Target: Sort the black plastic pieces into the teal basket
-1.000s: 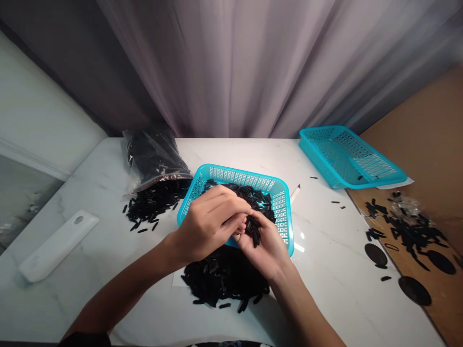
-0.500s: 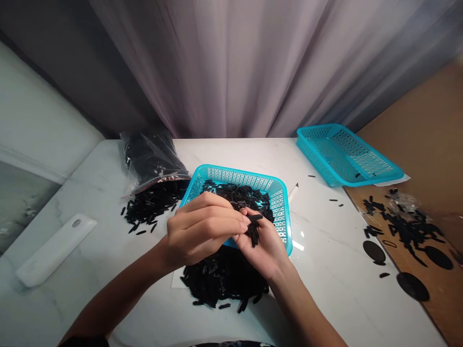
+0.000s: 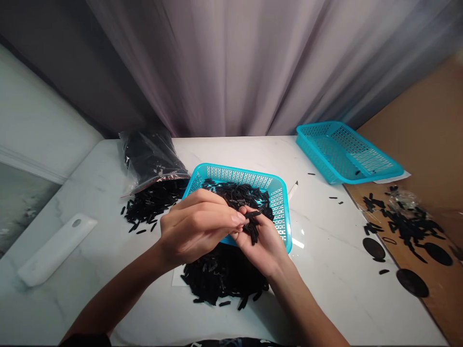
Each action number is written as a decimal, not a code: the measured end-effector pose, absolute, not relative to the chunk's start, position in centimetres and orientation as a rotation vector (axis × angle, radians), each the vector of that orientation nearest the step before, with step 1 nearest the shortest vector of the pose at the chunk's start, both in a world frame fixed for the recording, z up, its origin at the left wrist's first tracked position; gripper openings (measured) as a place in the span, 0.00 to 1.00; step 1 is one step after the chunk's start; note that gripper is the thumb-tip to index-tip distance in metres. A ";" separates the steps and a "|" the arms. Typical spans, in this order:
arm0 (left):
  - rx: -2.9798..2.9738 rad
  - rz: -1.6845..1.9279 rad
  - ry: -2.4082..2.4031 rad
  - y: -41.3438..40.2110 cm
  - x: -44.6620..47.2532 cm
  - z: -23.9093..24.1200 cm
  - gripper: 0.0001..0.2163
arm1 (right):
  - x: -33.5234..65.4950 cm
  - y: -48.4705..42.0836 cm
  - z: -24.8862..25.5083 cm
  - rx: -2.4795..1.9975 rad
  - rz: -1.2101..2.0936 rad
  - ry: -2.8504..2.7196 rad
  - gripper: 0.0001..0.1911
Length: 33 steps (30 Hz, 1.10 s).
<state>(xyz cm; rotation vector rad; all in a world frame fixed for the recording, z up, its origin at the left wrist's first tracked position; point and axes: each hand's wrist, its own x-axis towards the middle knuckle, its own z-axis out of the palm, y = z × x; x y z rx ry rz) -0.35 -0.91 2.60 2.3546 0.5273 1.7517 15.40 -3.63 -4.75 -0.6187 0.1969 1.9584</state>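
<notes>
My left hand [image 3: 197,226] and my right hand [image 3: 262,241] meet over the near edge of a turquoise basket [image 3: 280,202] filled with small black plastic strips. The right palm cups a small bunch of black strips [image 3: 253,231]. My left fingertips pinch one black strip [image 3: 252,214] at the top of that bunch. Under my hands, on a white sheet, lies a loose pile of the same strips [image 3: 224,277].
A clear bag of black strips [image 3: 152,156] lies at the back left with strips spilled in front. A second turquoise basket [image 3: 347,152] stands at the back right. A white flat tool [image 3: 56,248] rests at the left. Brown board [image 3: 415,231] at right carries black discs and strips.
My left hand has drawn back toward me and now pinches a single strip lifted from the bunch in my right palm. Both hands sit slightly nearer than before.
</notes>
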 end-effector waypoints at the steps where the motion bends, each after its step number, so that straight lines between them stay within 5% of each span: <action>1: 2.357 1.755 0.528 -0.9 -0.4 2.6 0.15 | 15.4 -3.6 -4.8 -0.620 1.961 0.196 0.05; 27: 2.544 1.644 0.421 -0.9 -1.3 3.0 0.10 | 15.6 -3.6 -4.4 -0.623 1.999 0.229 0.07; 33: 2.581 1.677 0.879 -0.1 -0.5 2.1 0.14 | 15.4 -3.6 -4.6 -0.618 1.984 0.210 0.10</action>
